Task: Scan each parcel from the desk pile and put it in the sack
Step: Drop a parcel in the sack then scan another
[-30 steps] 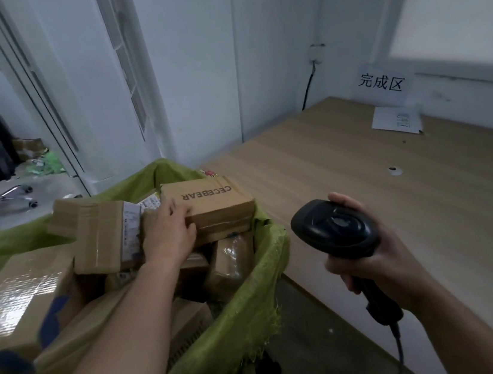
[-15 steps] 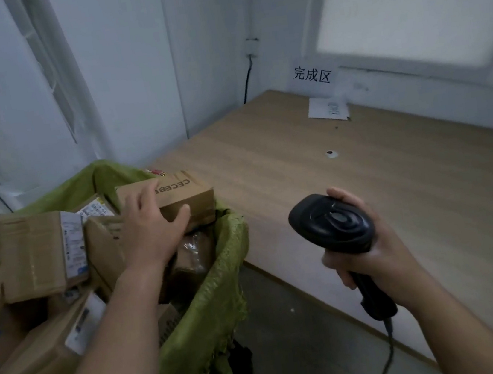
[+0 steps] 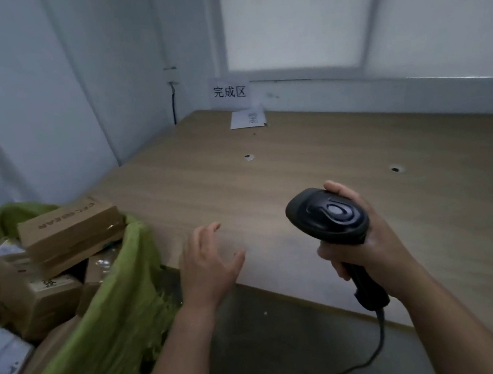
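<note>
Moved: my left hand (image 3: 208,264) has left the sack, fingers spread, empty.
Sack (image 3: 108,340): lower left, holds cardboard parcels (image 3: 69,232).
Right hand (image 3: 368,243): clenched around scanner (image 3: 331,222), centre-right, above desk (image 3: 300,179).

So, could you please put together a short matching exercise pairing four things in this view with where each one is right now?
Things:
1. barcode scanner
2. CECEBEAR box
3. white paper slip
4. left hand

Places:
A. on top of the parcels in the green sack
B. open and empty, over the desk edge
C. gripped in the right hand
D. far end of the desk, below the wall sign

Pairs: 1-C, 2-A, 3-D, 4-B
</note>
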`<state>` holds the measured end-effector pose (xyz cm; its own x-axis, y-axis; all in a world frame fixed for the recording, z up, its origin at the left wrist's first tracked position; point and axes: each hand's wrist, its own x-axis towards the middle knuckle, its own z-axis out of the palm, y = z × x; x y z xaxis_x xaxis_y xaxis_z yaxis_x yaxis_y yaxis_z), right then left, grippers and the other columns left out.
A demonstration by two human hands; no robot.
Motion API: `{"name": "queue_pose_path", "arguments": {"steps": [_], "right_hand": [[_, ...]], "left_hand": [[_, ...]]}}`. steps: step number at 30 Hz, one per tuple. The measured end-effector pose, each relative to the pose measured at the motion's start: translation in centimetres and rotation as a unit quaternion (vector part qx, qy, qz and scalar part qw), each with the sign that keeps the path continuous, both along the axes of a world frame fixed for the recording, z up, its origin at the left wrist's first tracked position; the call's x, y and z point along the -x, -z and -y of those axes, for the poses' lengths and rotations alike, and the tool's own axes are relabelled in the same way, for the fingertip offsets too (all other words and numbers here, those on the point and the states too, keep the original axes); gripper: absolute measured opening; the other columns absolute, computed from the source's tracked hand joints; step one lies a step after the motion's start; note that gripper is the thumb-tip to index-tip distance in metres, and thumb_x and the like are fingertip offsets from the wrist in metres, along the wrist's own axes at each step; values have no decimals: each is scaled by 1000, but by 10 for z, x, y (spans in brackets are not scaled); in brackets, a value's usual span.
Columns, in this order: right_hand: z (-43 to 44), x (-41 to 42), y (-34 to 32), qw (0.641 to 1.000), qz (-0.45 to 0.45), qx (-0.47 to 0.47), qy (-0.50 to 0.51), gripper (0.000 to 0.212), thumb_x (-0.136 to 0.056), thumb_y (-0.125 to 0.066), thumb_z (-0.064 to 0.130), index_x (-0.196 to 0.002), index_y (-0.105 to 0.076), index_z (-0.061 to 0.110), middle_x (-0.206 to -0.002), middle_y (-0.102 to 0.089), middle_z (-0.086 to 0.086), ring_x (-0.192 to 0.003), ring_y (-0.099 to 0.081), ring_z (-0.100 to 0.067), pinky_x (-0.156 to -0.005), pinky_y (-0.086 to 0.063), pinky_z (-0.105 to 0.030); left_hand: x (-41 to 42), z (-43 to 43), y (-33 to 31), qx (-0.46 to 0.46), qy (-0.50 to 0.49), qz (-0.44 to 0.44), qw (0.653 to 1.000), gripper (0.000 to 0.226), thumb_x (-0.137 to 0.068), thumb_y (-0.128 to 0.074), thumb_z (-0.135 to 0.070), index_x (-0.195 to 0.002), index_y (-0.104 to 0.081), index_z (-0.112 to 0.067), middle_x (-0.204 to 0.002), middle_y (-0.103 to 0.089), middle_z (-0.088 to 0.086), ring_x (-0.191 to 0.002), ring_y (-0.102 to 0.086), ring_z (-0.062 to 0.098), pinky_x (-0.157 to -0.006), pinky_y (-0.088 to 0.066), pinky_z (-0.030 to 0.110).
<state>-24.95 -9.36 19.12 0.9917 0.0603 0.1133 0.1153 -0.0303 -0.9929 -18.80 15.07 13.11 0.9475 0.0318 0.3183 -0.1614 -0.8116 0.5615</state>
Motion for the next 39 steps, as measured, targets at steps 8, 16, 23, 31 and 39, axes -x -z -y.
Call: {"name": "queue_pose_path", "arguments": {"steps": [8, 16, 23, 31, 39], "right_hand": [[152, 90, 1, 993, 11, -1, 114, 93, -65, -72, -21, -133, -46, 38, -100, -64, -14, -45, -50, -31, -41, -44, -36], [281, 169, 4, 981, 11, 14, 193, 93, -66, -75, -16, -132, -45, 42, -104, -65, -8, -47, -52, -27, -42, -45, -35], [358, 221, -1, 963, 21, -5, 270, 93, -63, -76, -12, -133, -44, 41, -108, -63, -7, -49, -52, -27, -41, -45, -33], [429, 254, 8, 942, 19, -37, 332, 96, -55, -82, 3, -134, -45, 41, -97, -64, -11, -49, -50, -28, -42, -45, -34], [519, 250, 8, 920, 22, -24, 389, 93, -56, -80, 5, -133, -47, 45, -118, -61, -15, -49, -53, -24, -43, -46, -32]], "left_hand": [[47, 177, 0, -18, 109, -3, 994, 70, -84, -69, -44, -142, -42, -16, -137, -46, 4, -127, -43, 21, -105, -36, 36], [90, 330, 8, -33, 199, -5, 979, 80, -85, -64, -51, -150, -28, -20, -154, -30, 3, -142, -26, 19, -115, -25, 35], [103, 429, 2, -65, 271, -4, 960, 83, -86, -64, -52, -152, -24, -22, -156, -27, 3, -143, -24, 20, -114, -25, 33], [109, 536, 4, -71, 364, -9, 929, 85, -85, -65, -52, -153, -23, -21, -157, -27, 6, -144, -23, 22, -115, -26, 37], [89, 649, -1, -75, 426, -14, 902, 86, -84, -63, -56, -153, -22, -23, -158, -25, 6, -145, -22, 21, -114, -30, 39]]}}
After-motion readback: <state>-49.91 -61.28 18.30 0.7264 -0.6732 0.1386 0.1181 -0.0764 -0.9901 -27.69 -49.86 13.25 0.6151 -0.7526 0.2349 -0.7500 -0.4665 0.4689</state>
